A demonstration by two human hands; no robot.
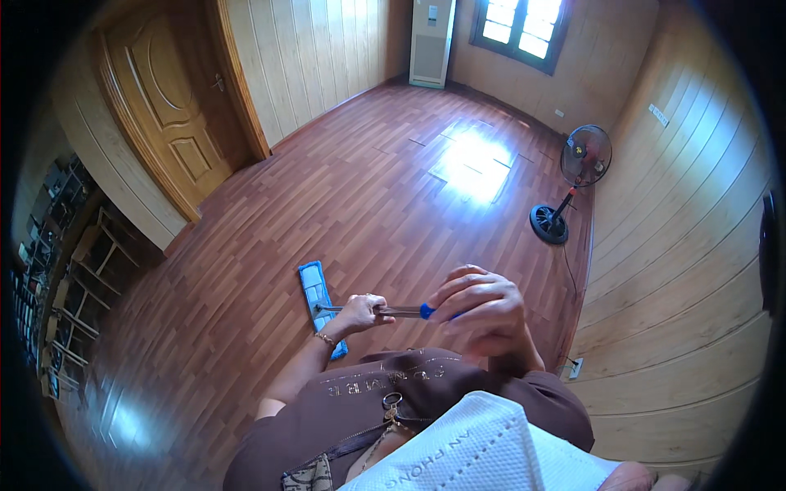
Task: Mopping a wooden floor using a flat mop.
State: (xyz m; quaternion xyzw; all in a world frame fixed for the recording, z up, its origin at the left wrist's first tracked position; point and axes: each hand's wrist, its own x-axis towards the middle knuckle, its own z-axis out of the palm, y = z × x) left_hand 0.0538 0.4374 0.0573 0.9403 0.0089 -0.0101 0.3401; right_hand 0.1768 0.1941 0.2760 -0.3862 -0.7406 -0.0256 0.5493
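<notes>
A flat mop with a blue rectangular head (314, 286) rests on the wooden floor just left of my hands. Its metal handle (403, 312) runs up toward me, with a blue grip near the top end. My left hand (360, 314) is closed around the handle, closer to the mop head. At the upper end, my right hand (481, 307) curls over the blue part of the handle. The lower fingers of this hand are smeared by motion.
A black standing fan (585, 155) stands by the right wall, its cord (569, 266) trailing along the floor. Wooden chairs (78, 282) line the far left. There is a wooden door (168, 106) at the left and a tall white cabinet-like unit (431, 45) at the back.
</notes>
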